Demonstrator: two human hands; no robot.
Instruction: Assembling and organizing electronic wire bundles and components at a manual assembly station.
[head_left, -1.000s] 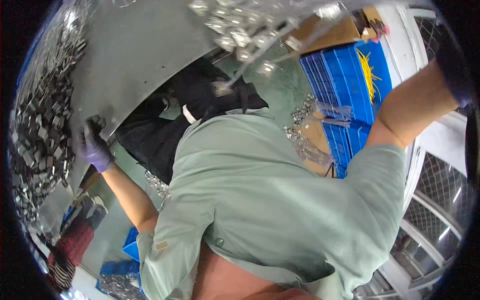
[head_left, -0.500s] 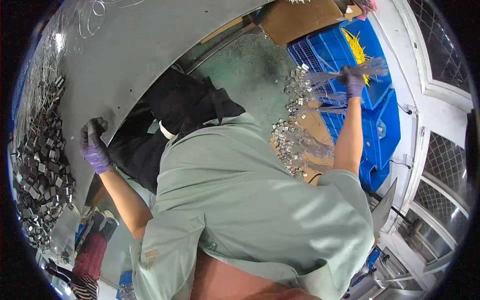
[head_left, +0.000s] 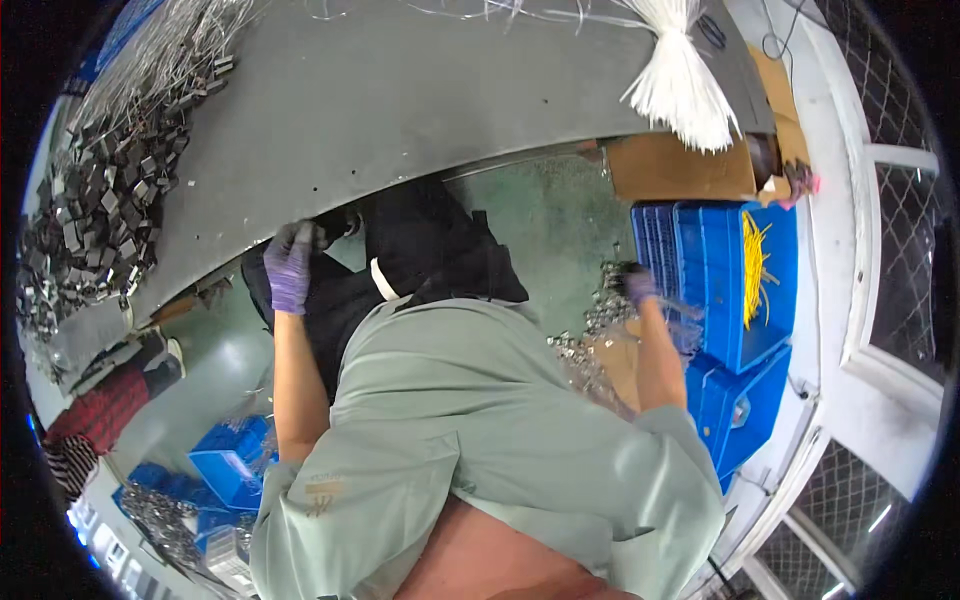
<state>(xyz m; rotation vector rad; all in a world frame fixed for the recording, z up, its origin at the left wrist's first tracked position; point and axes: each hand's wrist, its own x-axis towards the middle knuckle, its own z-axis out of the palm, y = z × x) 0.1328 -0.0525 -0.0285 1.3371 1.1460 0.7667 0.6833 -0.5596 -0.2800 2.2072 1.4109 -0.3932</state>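
Purple-gloved, the left hand [head_left: 290, 265] is at the edge of the grey table [head_left: 380, 90], fingers curled, nothing visible in it. The right hand [head_left: 636, 284] is at the metal-ended strands [head_left: 608, 312] beside the blue crates; its grip cannot be determined. Work appears partway: strands lie grouped there, one dark heap [head_left: 100, 215] lies tabletop. Counted: one white bundle [head_left: 680, 90], one yellow bunch [head_left: 754, 268]; individual pieces uncountable.

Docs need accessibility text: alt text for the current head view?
A person's gloved right hand is low beside heaped silvery pieces, near blue crates; the gloved left hand is at the near edge of a grey table. Dark blocks crowd its left, a white bundle its right.
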